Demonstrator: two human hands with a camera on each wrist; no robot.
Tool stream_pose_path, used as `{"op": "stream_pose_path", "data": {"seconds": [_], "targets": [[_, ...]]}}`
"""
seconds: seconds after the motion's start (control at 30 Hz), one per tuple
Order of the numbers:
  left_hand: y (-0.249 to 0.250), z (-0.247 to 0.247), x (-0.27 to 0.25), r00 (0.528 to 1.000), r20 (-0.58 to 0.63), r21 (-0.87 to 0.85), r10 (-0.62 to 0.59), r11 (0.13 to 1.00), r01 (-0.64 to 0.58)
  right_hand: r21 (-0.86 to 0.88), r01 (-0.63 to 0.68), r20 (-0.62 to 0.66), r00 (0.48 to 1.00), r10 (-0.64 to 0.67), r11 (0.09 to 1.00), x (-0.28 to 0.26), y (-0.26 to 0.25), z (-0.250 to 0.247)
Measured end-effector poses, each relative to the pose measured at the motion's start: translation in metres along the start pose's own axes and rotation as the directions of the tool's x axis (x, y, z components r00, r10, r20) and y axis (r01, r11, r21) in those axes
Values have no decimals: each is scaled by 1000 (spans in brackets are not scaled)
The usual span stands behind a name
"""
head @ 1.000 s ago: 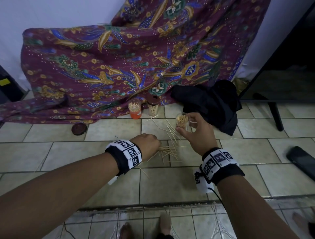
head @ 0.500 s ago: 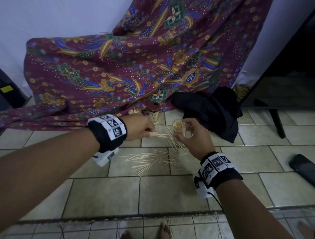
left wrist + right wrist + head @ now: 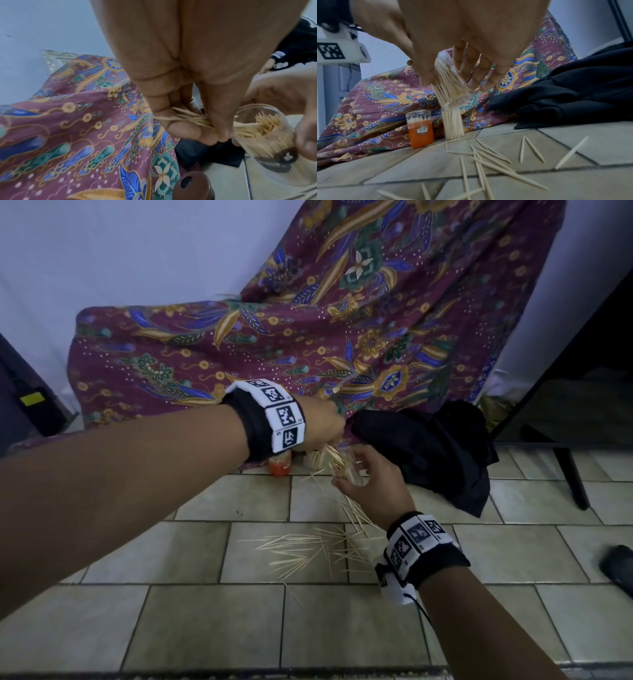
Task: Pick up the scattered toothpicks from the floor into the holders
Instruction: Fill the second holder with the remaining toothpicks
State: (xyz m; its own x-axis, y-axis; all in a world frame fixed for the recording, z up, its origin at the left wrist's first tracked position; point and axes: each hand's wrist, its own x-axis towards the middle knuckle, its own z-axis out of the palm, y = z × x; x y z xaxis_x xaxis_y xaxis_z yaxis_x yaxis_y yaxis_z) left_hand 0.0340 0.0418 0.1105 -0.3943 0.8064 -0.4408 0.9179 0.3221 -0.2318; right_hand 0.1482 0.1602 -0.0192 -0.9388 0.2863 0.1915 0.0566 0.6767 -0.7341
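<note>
My left hand (image 3: 329, 429) pinches a bunch of toothpicks (image 3: 192, 119) between thumb and fingers, their tips at the mouth of a clear holder (image 3: 264, 134). My right hand (image 3: 370, 484) grips that clear holder (image 3: 450, 86), tilted and lifted off the floor, nearly full of toothpicks. Many loose toothpicks (image 3: 301, 549) lie scattered on the tiles below and left of my right wrist. An orange holder (image 3: 421, 131) and a second clear holder (image 3: 453, 124) full of toothpicks stand at the cloth's edge.
A patterned maroon cloth (image 3: 308, 344) drapes down behind the holders. A black garment (image 3: 438, 453) lies on the floor to the right. A dark phone-like object (image 3: 616, 570) sits at far right, and a black stand leg (image 3: 568, 474) beyond. A brown lid (image 3: 193, 184) shows below my left hand.
My left hand lifted a bunch of toothpicks off the floor and carried it up to the clear holder, which my right hand kept holding. The camera view rose.
</note>
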Motion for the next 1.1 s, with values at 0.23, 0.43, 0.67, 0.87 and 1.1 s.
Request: {"op": "stream_pose_path", "data": {"seconds": [0.23,0.43,0.67,0.87,1.1], "targets": [[9,-19,9,1000,17,45,-19,999,18,-21,23,20,1000,-23,1000,10,1,3],[7,-11,26,998,-56,-85,-18,996,14,-4,45,16,999,-45,999,22,3,7],[-13,-12,22,984,-167,-409,-61,912,-13,52,45,1,999,-45,998,25,5,2],[-33,-2,6,966,-218,-488,-139,873,16,81,15,-5,1000,-15,997,25,9,-4],[-10,29,-2,900,-360,-600,-246,799,-22,101,17,-35,999,-13,995,21,9,-8]]}}
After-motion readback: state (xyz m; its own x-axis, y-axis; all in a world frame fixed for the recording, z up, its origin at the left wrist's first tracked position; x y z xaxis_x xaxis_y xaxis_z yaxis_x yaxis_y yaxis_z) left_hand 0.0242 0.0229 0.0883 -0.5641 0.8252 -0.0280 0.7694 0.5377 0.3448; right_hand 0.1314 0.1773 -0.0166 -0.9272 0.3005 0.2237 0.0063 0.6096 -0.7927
